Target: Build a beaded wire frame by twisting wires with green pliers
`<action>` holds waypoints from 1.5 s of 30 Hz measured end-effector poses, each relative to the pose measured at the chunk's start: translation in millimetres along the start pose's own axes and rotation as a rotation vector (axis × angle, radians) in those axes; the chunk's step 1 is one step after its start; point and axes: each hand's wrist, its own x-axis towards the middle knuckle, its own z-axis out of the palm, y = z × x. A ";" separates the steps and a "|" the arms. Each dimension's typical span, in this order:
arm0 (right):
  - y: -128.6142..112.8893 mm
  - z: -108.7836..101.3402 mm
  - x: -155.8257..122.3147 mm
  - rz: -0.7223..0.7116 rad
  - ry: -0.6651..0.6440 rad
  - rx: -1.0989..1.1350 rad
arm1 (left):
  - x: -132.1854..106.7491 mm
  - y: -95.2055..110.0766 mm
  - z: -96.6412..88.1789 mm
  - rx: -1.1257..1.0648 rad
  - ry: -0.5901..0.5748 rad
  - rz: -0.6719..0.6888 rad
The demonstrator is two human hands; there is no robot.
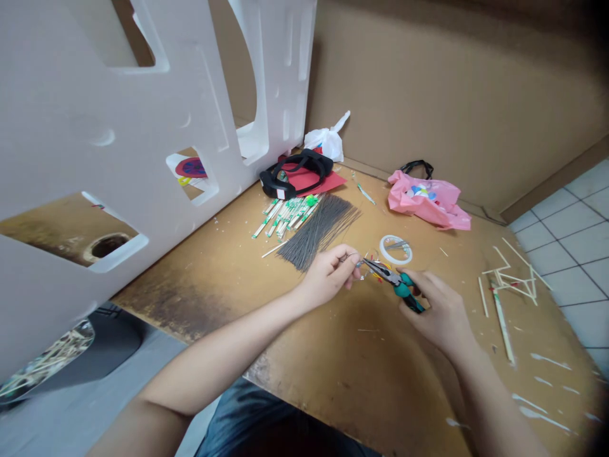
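Note:
My right hand point(435, 304) is closed around the green and black handles of long-nose pliers point(387, 274), whose jaws point left toward my other hand. My left hand point(333, 273) pinches something small and thin, perhaps a wire, right at the plier tips; its exact shape is too small to make out. Behind my left hand lies a bundle of thin dark grey wires point(311, 235) on the table. A white ring point(396, 249), like a tape roll, rests just beyond the pliers with bits of wire in it. Small red and yellow pieces lie partly hidden beneath the pliers.
Paper-wrapped chopsticks point(288, 216) lie behind the wires, near a black headset strap point(297, 174) on red paper. A pink plastic bag point(428, 200) sits at the back right. Joined wooden sticks point(516, 282) lie on the right. A white perforated panel point(190, 95) stands along the left.

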 end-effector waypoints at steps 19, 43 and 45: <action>-11.6 -7.4 5.7 0.454 -0.253 0.490 | -4.5 -2.6 -0.7 0.612 0.114 0.391; -16.6 -12.9 13.2 0.510 -0.355 0.692 | -4.2 -6.7 -1.1 0.530 0.096 0.408; -16.7 -13.1 12.7 0.511 -0.349 0.689 | -4.8 -6.3 -0.1 0.444 0.072 0.309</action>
